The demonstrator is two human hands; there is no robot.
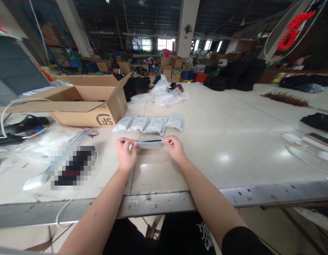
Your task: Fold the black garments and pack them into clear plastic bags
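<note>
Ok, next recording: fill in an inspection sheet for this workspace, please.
Surface: pale table, scuffed metal edge in front.
Job's things: white packet with a dark strip showing; four white packages beyond it.
Clutter: open cardboard box and pixelated item on the left; plastic bags farther back.
Grip: left hand and right hand pinch opposite ends of the packet.
Cables: white cord hangs at front left; white cable loops at right.
Surroundings: stacked cartons, red coil overhead right.

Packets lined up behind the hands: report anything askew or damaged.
The rightmost packet sits slightly farther back than its neighbour, so the line looks uneven. No tear is visible at this size.
</note>
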